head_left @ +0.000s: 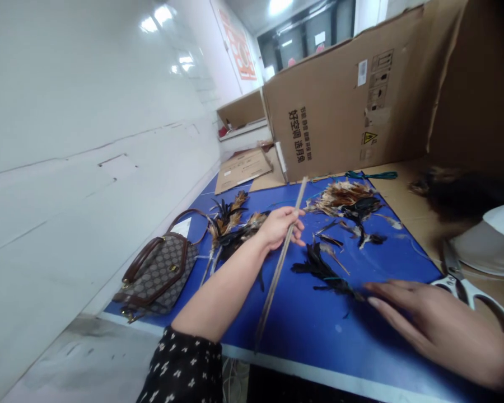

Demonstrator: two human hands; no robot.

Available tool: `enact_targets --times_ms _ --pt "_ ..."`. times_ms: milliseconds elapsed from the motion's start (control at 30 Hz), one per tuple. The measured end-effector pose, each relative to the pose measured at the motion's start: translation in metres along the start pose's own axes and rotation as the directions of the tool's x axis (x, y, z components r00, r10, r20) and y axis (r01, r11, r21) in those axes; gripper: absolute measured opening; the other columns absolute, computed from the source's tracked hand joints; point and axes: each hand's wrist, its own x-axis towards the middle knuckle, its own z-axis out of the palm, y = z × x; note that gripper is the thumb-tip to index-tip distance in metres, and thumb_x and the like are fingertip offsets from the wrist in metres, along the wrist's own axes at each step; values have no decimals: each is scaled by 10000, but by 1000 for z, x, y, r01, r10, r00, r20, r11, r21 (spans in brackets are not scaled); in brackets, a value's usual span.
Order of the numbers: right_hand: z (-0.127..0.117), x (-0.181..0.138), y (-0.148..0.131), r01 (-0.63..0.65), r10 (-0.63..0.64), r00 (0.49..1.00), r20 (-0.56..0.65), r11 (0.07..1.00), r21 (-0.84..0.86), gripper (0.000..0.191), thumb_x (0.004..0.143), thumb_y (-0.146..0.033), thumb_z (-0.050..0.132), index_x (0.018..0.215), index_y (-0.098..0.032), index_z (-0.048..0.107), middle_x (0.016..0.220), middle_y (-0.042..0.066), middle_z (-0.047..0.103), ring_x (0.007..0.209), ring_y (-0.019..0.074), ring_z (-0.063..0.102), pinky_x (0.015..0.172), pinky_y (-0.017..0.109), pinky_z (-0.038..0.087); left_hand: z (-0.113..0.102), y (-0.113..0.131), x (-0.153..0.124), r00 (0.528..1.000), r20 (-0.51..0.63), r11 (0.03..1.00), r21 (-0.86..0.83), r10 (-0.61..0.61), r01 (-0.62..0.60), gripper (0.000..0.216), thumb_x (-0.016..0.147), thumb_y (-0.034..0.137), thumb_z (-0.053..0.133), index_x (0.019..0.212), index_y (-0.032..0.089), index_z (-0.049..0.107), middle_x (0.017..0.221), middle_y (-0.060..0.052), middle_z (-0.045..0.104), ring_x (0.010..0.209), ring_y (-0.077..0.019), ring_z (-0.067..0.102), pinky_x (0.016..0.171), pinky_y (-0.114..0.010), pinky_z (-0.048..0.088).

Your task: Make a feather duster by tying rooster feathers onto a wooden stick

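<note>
My left hand (280,228) is closed around a long thin pale stick (282,254), which slants from the cardboard down toward the table's near edge. It may be more than one stick pressed together. My right hand (428,313), blurred, reaches in from the right with its fingers stretched out and apart. Its fingertips are at the quill end of a black feather bundle (321,271) bound with green thread; whether they touch it I cannot tell. Beyond lies a pile of brown and black feathers (344,198). More feathers (231,215) lie past my left forearm, partly hidden by it.
White-handled scissors (466,288) lie at the right beside a white roll (493,240). A patterned handbag (163,274) sits on the blue table (311,341) at the left, against the white wall. A large cardboard box (331,106) stands behind. Green cord (372,175) lies near it.
</note>
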Motion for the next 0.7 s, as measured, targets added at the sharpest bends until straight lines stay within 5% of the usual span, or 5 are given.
enact_targets --times_ms 67,133,267,467,700 --pt "15 29 -11 -146 146 989 9 980 134 347 1002 -380 539 1268 -253 722 1048 69 790 864 249 767 770 362 628 4 -5 -4 997 66 998 58 -31 27 297 931 357 643 1113 129 593 746 -40 636 524 -139 611 528 -416 631" --pt "29 55 -13 -298 307 952 21 904 305 421 1023 -432 478 1301 -196 687 855 55 784 647 212 734 599 320 598 3 -11 -6 992 104 991 120 -72 60 308 942 378 627 1125 134 586 741 -41 638 523 -146 622 522 -408 629" --pt "51 88 -6 -379 391 917 83 786 488 445 997 -457 491 1264 -152 677 809 53 759 569 189 700 523 289 547 -13 -23 -5 988 53 952 279 -148 128 290 975 389 565 1135 147 572 716 -33 634 498 -150 631 508 -367 614" --pt "72 94 9 -362 351 931 100 850 382 378 990 -417 473 1149 -167 708 769 36 739 580 184 685 550 279 527 -60 -36 1 978 -156 832 519 -136 198 220 979 333 548 1078 146 612 707 -31 637 477 -137 631 465 -239 529" --pt "52 85 35 -367 365 930 46 909 197 365 973 -445 474 911 -201 738 740 35 731 634 198 670 603 282 508 -91 -45 -1 967 -252 879 455 -25 141 126 854 275 721 865 154 686 648 -19 623 489 -107 559 482 -199 454"
